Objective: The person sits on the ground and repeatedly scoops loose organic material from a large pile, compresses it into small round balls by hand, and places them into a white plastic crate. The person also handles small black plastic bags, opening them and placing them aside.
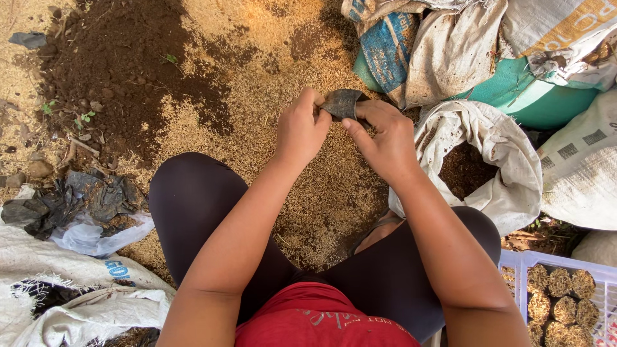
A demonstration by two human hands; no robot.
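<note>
Both my hands hold one small black plastic nursery bag (pixel 341 103) above a heap of tan husk and soil mix (pixel 270 96). My left hand (pixel 301 127) pinches the bag's left edge. My right hand (pixel 382 138) pinches its right edge with thumb and forefinger. The bag looks flat and empty. I am squatting, with my knees in dark leggings on either side below my arms.
An open white sack (pixel 508 160) of dark mix stands at my right. A lilac crate (pixel 565 295) at lower right holds several filled bags. More sacks (pixel 488 45) lie at the back right. Loose black bags (pixel 71 202) and white sacking (pixel 58 289) lie at my left.
</note>
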